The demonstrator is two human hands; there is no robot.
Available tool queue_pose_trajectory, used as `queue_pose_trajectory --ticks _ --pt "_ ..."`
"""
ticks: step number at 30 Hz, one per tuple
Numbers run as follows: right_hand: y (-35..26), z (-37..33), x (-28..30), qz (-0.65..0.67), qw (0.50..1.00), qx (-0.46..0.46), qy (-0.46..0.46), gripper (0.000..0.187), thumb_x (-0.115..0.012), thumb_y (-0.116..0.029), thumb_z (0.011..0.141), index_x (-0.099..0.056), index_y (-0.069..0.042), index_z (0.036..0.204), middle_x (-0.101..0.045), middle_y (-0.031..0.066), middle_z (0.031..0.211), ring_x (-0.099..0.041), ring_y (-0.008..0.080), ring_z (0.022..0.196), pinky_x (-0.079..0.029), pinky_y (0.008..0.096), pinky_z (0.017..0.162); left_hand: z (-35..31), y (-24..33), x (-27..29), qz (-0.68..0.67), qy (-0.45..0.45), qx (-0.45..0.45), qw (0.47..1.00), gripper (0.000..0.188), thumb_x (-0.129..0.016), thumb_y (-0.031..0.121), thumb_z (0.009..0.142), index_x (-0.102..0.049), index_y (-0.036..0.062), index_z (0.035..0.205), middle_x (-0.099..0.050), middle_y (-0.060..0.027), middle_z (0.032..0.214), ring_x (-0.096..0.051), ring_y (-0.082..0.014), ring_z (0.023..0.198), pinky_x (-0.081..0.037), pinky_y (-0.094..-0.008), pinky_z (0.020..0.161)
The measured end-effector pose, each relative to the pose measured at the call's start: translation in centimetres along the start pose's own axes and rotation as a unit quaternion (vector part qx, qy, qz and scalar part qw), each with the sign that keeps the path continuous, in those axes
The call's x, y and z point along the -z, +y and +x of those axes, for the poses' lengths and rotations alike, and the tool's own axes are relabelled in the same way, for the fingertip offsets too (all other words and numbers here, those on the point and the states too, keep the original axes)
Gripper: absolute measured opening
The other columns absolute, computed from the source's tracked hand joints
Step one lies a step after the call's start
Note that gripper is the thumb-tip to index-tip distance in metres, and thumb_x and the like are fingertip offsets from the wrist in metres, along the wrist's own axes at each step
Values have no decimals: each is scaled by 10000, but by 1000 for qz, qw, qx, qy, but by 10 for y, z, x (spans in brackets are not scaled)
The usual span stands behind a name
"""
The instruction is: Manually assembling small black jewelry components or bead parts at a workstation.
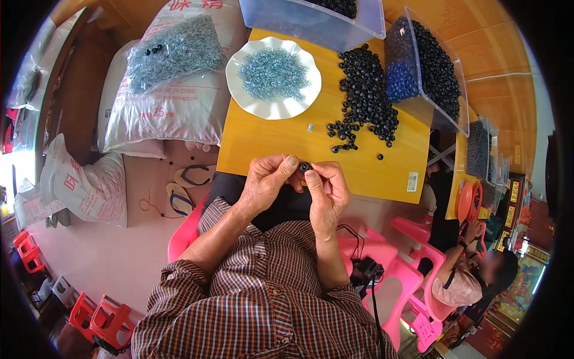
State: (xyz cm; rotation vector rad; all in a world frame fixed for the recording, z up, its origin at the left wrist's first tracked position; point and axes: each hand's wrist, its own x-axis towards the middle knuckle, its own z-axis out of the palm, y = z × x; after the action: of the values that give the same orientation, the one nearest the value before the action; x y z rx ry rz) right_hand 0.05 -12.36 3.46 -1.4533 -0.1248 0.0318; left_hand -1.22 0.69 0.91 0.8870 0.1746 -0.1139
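Note:
Just over the near edge of the table, my two hands meet at a small round black part (305,167) with a hole in its middle. The thumb and fingers of my right hand (327,194) pinch it. My left hand (265,182) is closed beside it, thumb pressed against the forefinger; what lies between those fingertips is too small to make out. A pile of similar black parts (365,90) is spread beyond my right hand. Straight ahead stands a white scalloped dish (239,102) full of small clear bluish pieces (272,75). A few clear pieces (310,127) lie on the tabletop.
Two clear plastic bins (311,27) (445,110) of black parts stand at the table's (269,143) back and right. Large white sacks (173,116) and a bag of clear pieces (173,54) sit left. Pink chairs (382,269) and another person (460,281) are at right.

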Motion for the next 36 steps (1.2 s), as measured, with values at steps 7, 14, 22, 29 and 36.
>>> queue_pose_trajectory --ticks 7,14,22,29,36 --pt "10 0 5 5 1000 4 -3 52 -610 18 895 -575 24 934 -545 48 922 -559 103 771 -470 226 706 1 5 -7 58 12 0 998 237 -571 198 962 -630 -2 849 -625 -54 669 -566 -93 552 -463 -220 465" --pt "19 2 8 16 1000 -18 -7 39 -597 10 908 -567 20 929 -564 37 885 -582 93 696 -490 229 644 4 -3 7 133 10 53 990 167 -583 115 945 -646 -40 950 -633 -45 699 -564 -80 579 -479 -219 500" --pt "25 9 9 -166 985 40 -12 103 -622 28 852 -603 12 952 -595 95 888 -619 177 775 -496 267 672 10 -10 8 137 60 -39 988 135 -621 57 909 -657 -44 990 -639 -33 741 -528 -50 498 -412 -200 403" --pt "30 19 12 -245 967 73 -13 106 -634 51 832 -614 17 931 -592 90 888 -605 185 752 -484 270 670 16 4 9 477 86 -196 852 121 -664 17 828 -670 -1 948 -642 -94 828 -632 -182 674 -511 -295 597" --pt "37 48 11 -417 891 172 46 183 -672 7 806 -605 -40 969 -570 113 865 -606 285 711 -484 340 585 22 -3 21 619 139 -299 713 138 -700 37 790 -669 21 923 -571 -100 866 -594 -254 699 -482 -332 614"
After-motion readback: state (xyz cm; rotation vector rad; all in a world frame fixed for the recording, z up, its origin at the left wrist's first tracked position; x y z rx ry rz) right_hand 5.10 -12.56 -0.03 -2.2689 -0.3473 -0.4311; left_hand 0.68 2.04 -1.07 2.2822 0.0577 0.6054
